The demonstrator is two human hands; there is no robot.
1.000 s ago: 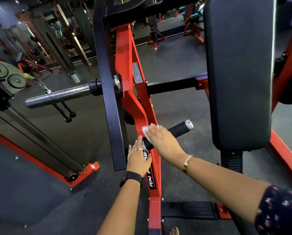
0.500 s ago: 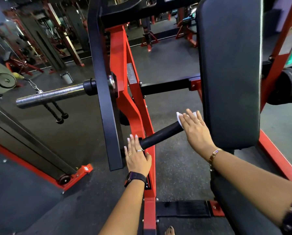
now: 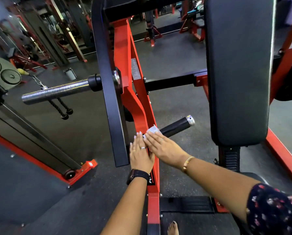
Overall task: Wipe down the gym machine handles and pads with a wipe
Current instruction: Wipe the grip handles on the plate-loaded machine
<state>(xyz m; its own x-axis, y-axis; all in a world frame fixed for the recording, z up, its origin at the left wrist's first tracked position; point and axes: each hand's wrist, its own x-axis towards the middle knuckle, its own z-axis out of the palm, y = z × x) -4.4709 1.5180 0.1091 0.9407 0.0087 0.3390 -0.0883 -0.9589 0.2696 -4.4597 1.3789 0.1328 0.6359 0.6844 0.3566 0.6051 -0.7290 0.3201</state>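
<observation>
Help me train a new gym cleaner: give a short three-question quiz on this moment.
1. True or false: the right hand presses the wipe with straight fingers.
2. Where on the black handle is the wipe? A: at its silver tip. B: near the red frame. C: off the handle.
3. Which upholstered part does neither hand touch?
Key: 1 true; 2 B; 3 the back pad.

- handle (image 3: 174, 128): I note a matt black grip and a bright metal cap
- pad (image 3: 238, 73): smooth black upholstery, faint sheen
- frame (image 3: 123, 65): glossy red painted metal
- weight peg (image 3: 57, 92): polished steel
</observation>
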